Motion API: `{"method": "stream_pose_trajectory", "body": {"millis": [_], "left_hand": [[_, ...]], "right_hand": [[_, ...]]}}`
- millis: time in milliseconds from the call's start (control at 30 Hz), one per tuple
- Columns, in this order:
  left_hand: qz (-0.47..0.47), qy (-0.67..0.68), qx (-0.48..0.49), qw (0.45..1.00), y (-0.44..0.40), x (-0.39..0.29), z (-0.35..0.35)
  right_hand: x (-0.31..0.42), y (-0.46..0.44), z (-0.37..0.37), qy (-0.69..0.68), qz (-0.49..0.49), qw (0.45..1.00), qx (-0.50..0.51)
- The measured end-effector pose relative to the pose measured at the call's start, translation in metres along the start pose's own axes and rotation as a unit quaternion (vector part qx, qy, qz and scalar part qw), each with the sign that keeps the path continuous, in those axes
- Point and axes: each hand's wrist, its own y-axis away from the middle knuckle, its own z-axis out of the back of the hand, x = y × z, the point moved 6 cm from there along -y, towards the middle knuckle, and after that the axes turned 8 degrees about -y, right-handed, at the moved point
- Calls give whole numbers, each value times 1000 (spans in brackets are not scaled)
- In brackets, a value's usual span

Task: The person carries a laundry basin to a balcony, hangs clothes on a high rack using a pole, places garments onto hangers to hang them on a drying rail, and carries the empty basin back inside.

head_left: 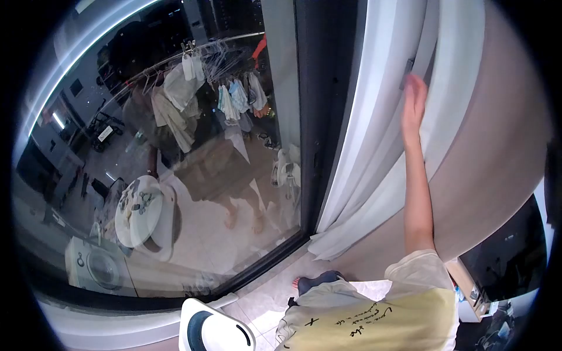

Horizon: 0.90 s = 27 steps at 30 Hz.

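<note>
My right hand (413,100) is raised high on the right, its fingers pressed together on the pale curtain (391,120). A small grey piece (408,69) shows between the folds, just above my fingertips; its nature is unclear. The bare forearm stretches straight up from a pale yellow sleeve. My left hand is not directly in view. At the bottom edge, in front of my body, is a white basin-like item (237,336) with a dark blue-green inner part, partly cut off.
The dark-framed glass door (307,134) fills the left side. Through or reflected in it appear hanging clothes (181,88), a round white basin (140,210) and a washing machine (96,263). A foot (297,283) is on the tiles below. A black screen (503,251) stands at right.
</note>
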Motion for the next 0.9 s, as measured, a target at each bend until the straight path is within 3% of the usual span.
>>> {"method": "stream_pose_trajectory", "body": {"millis": [67, 167, 200, 300, 433, 500, 533, 567, 633, 700, 767, 833, 900], "left_hand": [[1, 3, 1, 1000, -3, 0, -8], [-6, 10, 0, 1000, -7, -3, -13], [-6, 13, -2, 1000, -6, -3, -11], [-14, 33, -20, 999, -5, -3, 4], [-57, 97, -85, 990, 21, -3, 96], [-129, 151, -120, 973, 50, 9, 164], [-185, 168, -132, 959, 61, 22, 194], [-80, 231, -150, 958, 70, 28, 176], [-44, 267, -224, 936, 90, 33, 152], [-87, 328, -226, 913, 97, 41, 141], [-56, 350, -262, 898, 99, 60, 149], [-67, 382, -255, 886, 113, 84, 176], [-68, 401, -326, 854, 132, 69, 178]], "right_hand": [[-16, -14, -5, -13, -44, 998, -52], [-52, -27, 6, 52, -87, 994, -46], [-67, -30, 7, 3, -104, 995, -10], [-65, -28, -1, 27, -57, 998, -21], [-93, -46, 8, 46, 7, 999, 3], [-71, -39, 7, 55, -13, 998, -1], [-51, -26, 4, 22, 88, 995, 31], [-19, -5, -8, 77, 109, 989, 71], [13, 45, -40, 78, 127, 987, 67], [56, 115, -98, -85, 171, 973, 129], [109, 190, -169, -195, 170, 948, 187], [175, 270, -202, -291, 150, 915, 237], [241, 358, -246, -401, 79, 854, 323]]}}
